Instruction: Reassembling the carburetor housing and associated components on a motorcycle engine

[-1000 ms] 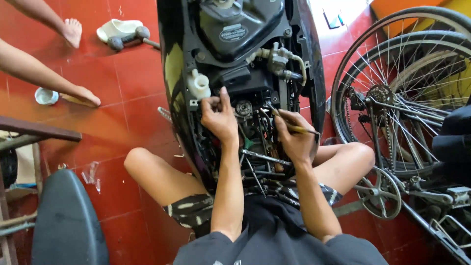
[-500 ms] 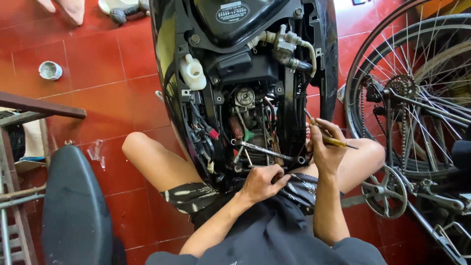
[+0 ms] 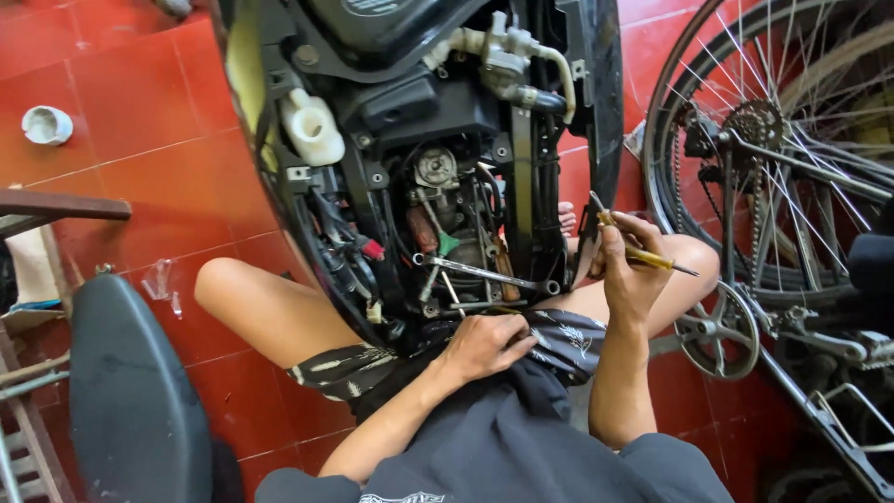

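Note:
I sit on the floor against an opened black scooter body (image 3: 521,177) whose engine bay shows a carburettor (image 3: 436,168), hoses, wires and a white fluid reservoir (image 3: 312,126). My right hand (image 3: 629,265) is raised at the scooter's right edge, closed around a yellow-handled screwdriver (image 3: 643,253) whose tip points right. My left hand (image 3: 484,343) rests low on my patterned shorts (image 3: 559,340), fingers curled, just below the engine bay. Whether it pinches anything is hidden. A metal spanner (image 3: 484,273) lies across the frame above that hand.
A bicycle wheel (image 3: 792,149) with chain and crank (image 3: 717,331) stands close on the right. A black seat cushion (image 3: 130,391) and a wooden frame (image 3: 56,210) crowd the left. A small white cup (image 3: 47,124) sits on the red tiled floor (image 3: 140,84).
My left hand dropped from the engine parts down to my lap. My right hand drew back to the right with the screwdriver. The view moved in closer; another person's hands left the picture.

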